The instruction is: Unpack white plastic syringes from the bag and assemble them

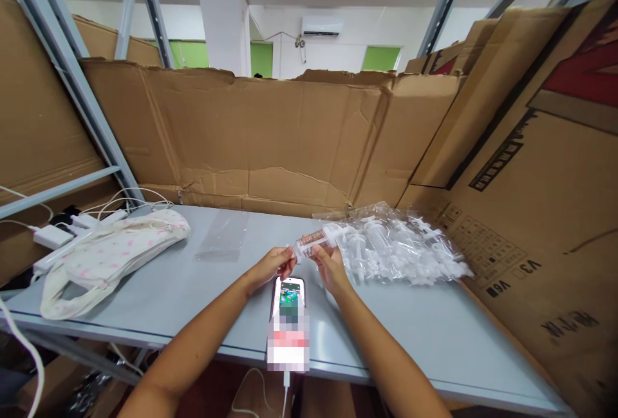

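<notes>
My left hand (273, 265) and my right hand (329, 268) are raised just above the grey table (410, 334), both pinching a small clear plastic packet (313, 243) with reddish-brown contents. The left fingers grip its left end, the right fingers its middle. Right beside the right hand lies a pile of clear plastic-wrapped white parts (400, 247). Under my hands a phone (288, 315) lies face up with its screen lit and a cable at its near end.
A white cloth bag with pink dots (109, 257) lies on the left, with white chargers and cables (53, 234) behind it. An empty clear plastic sleeve (222, 234) lies mid-table. Cardboard walls (290, 134) enclose the back and right; metal shelf posts (72, 76) stand left.
</notes>
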`<state>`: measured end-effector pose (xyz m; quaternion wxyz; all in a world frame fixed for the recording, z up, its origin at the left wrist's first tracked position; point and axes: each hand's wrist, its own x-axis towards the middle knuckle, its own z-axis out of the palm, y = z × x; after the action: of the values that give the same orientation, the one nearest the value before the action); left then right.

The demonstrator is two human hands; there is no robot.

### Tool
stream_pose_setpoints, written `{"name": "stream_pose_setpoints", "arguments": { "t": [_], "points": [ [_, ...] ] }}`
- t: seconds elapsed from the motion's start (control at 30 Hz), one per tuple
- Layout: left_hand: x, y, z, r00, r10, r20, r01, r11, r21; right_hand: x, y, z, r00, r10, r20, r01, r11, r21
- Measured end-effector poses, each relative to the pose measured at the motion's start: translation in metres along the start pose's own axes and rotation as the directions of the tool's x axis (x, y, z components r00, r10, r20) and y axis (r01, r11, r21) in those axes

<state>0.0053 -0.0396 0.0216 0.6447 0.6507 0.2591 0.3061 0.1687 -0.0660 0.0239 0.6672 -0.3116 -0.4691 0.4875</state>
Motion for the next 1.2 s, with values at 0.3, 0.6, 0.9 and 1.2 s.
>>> {"name": "stream_pose_setpoints", "arguments": {
  "t": [0.3, 0.6, 0.9, 1.2],
  "points": [
    [-0.004, 0.010, 0.002, 1.000, -0.002, -0.017, 0.003, 0.999, 0.039, 0.000, -0.005, -0.002, 0.999, -0.002, 0.050, -0.002, 0.997, 0.083],
    [-0.014, 0.011, 0.016, 0.844, 0.349, -0.408, 0.011, 0.749, 0.663, 0.001, 0.000, 0.002, 0.999, 0.044, -0.030, -0.039, 0.986, 0.164],
    [-0.015, 0.020, 0.015, 0.910, 0.229, -0.345, 0.087, 0.709, 0.700, 0.001, 0.001, 0.001, 0.998, 0.046, -0.049, -0.041, 0.995, 0.095],
    [-0.016, 0.024, 0.002, 0.985, -0.096, 0.144, 0.116, 0.984, -0.135, 0.000, -0.011, -0.007, 0.983, 0.002, 0.181, -0.006, 1.000, 0.023]
  ]
}}
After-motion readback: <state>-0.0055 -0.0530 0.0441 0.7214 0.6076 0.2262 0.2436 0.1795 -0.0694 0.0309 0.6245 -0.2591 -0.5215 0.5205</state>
